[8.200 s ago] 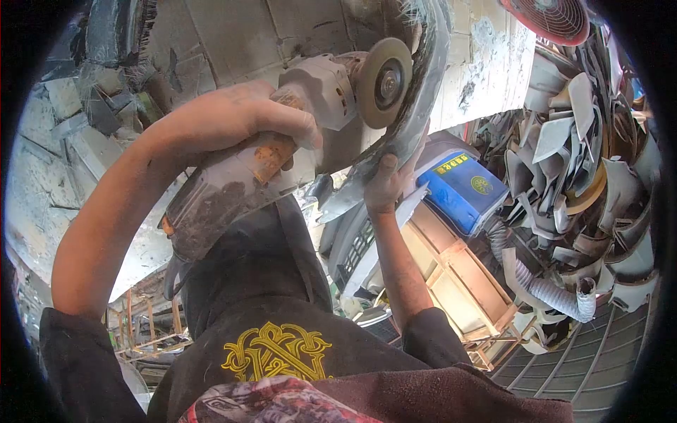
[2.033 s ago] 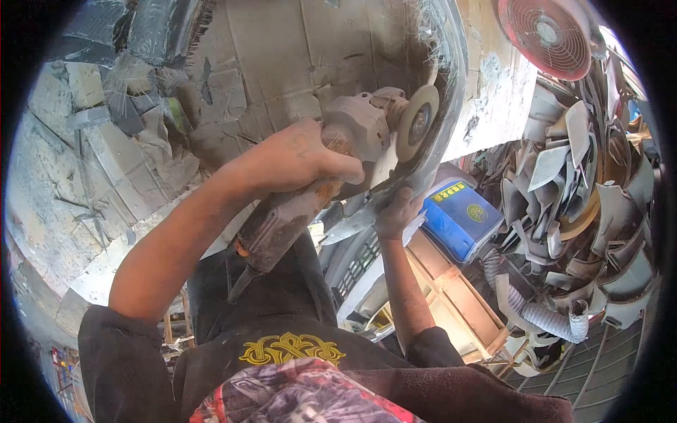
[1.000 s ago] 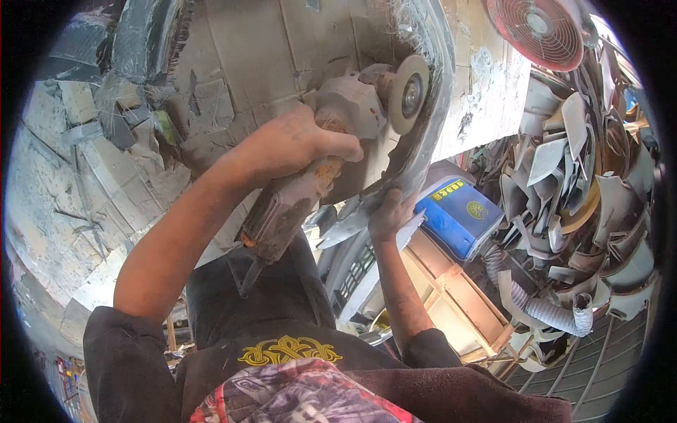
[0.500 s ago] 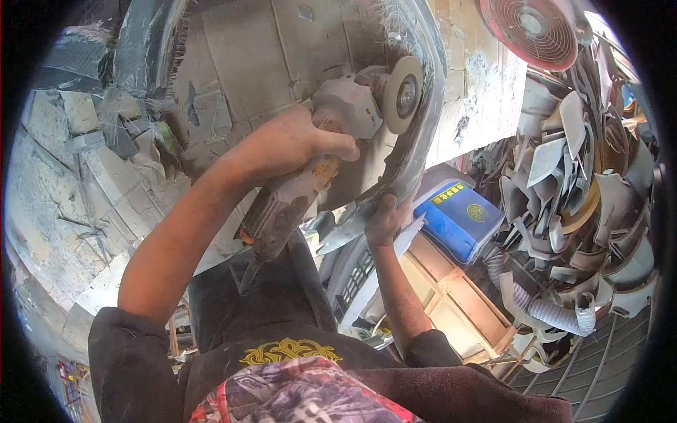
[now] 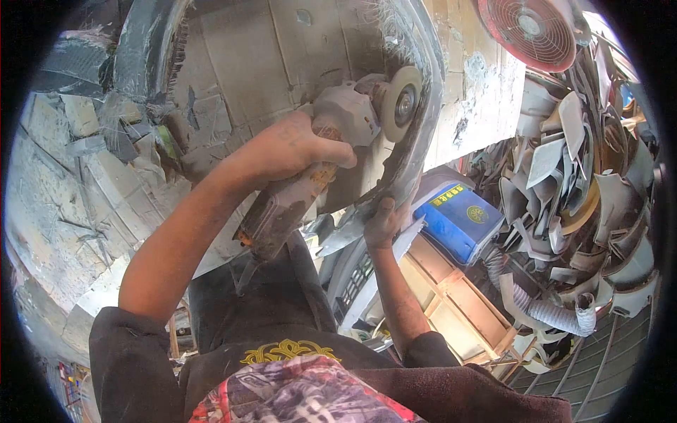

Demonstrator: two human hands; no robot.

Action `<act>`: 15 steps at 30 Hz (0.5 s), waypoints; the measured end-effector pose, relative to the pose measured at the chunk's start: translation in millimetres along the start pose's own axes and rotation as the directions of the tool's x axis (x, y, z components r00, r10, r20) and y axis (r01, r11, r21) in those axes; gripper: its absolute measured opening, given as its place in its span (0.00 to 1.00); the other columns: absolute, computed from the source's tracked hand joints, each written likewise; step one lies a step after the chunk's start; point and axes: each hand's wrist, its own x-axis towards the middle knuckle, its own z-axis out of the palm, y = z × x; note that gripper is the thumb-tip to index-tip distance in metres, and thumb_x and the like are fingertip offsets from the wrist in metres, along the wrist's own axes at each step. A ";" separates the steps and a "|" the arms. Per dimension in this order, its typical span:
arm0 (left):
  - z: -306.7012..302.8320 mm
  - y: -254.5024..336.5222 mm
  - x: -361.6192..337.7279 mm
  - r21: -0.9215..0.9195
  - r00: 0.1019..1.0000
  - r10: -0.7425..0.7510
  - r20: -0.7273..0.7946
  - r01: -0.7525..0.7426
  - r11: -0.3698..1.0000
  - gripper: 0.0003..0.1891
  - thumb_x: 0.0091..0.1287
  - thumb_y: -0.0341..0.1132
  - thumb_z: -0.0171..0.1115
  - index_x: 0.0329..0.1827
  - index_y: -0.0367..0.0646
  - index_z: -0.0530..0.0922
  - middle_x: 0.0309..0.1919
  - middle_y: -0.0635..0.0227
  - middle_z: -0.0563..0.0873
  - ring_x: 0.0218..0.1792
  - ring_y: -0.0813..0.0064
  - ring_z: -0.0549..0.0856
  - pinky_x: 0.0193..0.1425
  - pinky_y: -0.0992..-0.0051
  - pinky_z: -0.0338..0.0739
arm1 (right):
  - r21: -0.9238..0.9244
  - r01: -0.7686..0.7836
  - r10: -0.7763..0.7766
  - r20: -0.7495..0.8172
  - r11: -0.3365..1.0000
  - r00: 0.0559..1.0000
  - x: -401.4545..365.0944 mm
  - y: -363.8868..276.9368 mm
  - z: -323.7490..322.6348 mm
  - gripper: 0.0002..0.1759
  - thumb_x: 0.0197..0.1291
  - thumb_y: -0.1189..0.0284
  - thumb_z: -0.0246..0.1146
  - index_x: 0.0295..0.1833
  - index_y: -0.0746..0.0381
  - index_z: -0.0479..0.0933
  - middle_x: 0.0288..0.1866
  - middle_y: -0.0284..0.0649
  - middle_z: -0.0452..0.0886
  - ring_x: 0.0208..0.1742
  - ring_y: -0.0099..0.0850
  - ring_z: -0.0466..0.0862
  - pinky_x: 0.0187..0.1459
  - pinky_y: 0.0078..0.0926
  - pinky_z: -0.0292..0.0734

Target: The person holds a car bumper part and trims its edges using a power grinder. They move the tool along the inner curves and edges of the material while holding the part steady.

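Observation:
My left hand is closed round the body of a dusty angle grinder, its thumb lying across the top. The grinder's round disc is at the inner edge of a curved grey moulded part with frayed, fibrous edges; whether it touches cannot be told. Lower down, my right hand grips the near end of that curved part, thumb on top and the other fingers hidden behind it. The grinder's rear end points toward my body.
Dusty cardboard covers the work surface, with broken scraps at the left. A red round fan stands at the upper right. At the right are a blue box, a flexible hose, a wooden frame and heaped curved pieces.
The grinder's head and disc have shifted slightly toward me along the curved part's inner edge. My right hand stays in nearly the same place on the part.

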 end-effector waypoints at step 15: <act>-0.4 -0.3 -0.2 -0.014 0.999 0.036 -0.008 -0.036 0.999 0.24 0.54 0.46 0.71 0.46 0.33 0.84 0.36 0.62 0.87 0.36 0.71 0.84 0.46 0.70 0.77 | -0.007 -0.001 0.001 0.001 1.000 1.000 3.4 -24.2 3.8 0.67 0.58 0.25 0.53 0.83 0.69 0.45 0.60 0.54 0.80 0.56 0.40 0.83 0.57 0.33 0.77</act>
